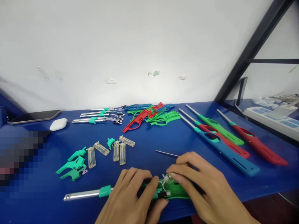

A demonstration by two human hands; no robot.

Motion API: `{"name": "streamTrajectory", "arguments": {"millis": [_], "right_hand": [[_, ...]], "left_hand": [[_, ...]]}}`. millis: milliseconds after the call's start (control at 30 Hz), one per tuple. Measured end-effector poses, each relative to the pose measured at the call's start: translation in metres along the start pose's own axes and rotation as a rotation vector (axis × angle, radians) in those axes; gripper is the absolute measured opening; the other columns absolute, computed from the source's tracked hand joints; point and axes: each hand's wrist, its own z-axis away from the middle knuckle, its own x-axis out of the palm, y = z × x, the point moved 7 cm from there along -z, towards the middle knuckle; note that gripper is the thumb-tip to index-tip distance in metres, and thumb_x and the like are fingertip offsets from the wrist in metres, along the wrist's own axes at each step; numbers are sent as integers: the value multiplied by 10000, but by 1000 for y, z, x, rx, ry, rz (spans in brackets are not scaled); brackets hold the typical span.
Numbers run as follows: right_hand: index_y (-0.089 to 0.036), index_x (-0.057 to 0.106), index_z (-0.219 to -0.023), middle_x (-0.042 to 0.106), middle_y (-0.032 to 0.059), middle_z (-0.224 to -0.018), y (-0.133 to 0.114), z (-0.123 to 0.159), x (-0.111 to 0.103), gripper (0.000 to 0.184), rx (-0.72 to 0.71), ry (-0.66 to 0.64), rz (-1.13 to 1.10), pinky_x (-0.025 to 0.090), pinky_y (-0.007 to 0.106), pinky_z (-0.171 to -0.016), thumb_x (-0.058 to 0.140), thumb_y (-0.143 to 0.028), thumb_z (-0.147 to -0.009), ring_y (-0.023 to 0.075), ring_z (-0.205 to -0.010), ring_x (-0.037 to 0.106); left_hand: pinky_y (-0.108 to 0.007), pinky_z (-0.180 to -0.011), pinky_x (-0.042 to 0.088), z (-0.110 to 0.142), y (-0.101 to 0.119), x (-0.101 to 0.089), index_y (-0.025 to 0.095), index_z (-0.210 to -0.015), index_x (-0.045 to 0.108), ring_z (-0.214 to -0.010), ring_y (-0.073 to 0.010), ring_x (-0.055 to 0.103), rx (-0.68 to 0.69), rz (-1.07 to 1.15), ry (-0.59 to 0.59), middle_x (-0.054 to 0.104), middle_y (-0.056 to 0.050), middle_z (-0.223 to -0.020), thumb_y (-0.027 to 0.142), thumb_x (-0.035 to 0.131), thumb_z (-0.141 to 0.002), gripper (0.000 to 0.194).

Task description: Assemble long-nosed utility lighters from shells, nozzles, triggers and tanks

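My left hand (133,196) is closed around a green lighter casing half (178,190) near the front edge of the table. A silver lighter tube (81,195) with a teal collar sticks out of it to the left. White wires and a black part show inside the casing. My right hand (201,183) pinches a clear fuel tank (168,177) above the casing's right part; its fingers hide most of the tank. Just behind my right hand, a thin metal rod (165,153) lies with its right end covered.
Several clear tanks (92,157) and teal triggers (73,172) lie left of centre. Wired tubes (93,120) and coloured casing halves (137,120) lie at the back. Whole lighters (230,152) are on the right. A phone (35,116) and white earbud case (58,124) sit back left.
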Motion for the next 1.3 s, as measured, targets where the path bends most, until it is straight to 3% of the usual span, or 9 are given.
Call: {"name": "streamTrajectory", "arguments": {"millis": [233, 433, 700, 1067, 1300], "right_hand": [[-327, 766, -1155, 723, -5, -1031, 1, 3, 1, 239, -30, -39, 29, 644, 302, -814, 551, -222, -1165, 168, -893, 729], [-315, 752, -1167, 710, 2, -1002, 2, 8, 5, 195, -70, -95, 27, 618, 310, -792, 561, -277, -1188, 174, -885, 716], [-295, 773, -1153, 714, 21, -1043, 0, 8, 3, 206, -82, -101, 54, 613, 295, -769, 573, -250, -1175, 172, -894, 715], [-266, 757, -1050, 688, 23, -924, -7, 12, 0, 242, -98, -90, 154, 628, 284, -744, 556, -299, -1182, 177, -814, 694], [-258, 763, -1058, 658, 34, -941, -10, 8, 1, 290, -85, -77, 167, 644, 273, -682, 513, -305, -1198, 164, -792, 724]], "left_hand": [[-327, -891, 665, 5, -4, -3, 259, -1312, 767, -955, -222, 740, 2, 24, -11, 751, -78, -1077, 457, 680, -1124, 287], [-286, -734, 640, 7, -4, -7, 227, -1190, 722, -791, -187, 712, 46, 72, -42, 749, -36, -979, 311, 463, -1215, 273], [-292, -709, 646, 1, -1, -5, 202, -1148, 712, -796, -191, 710, 68, 89, -42, 735, -42, -969, 260, 460, -1209, 265], [-287, -712, 653, 7, -1, 0, 201, -1136, 737, -779, -182, 692, 84, 67, -89, 744, -33, -970, 260, 435, -1217, 318], [-293, -688, 637, 8, -2, -6, 208, -1127, 769, -773, -176, 675, 83, 137, -68, 762, -15, -962, 218, 508, -1192, 269]]}}
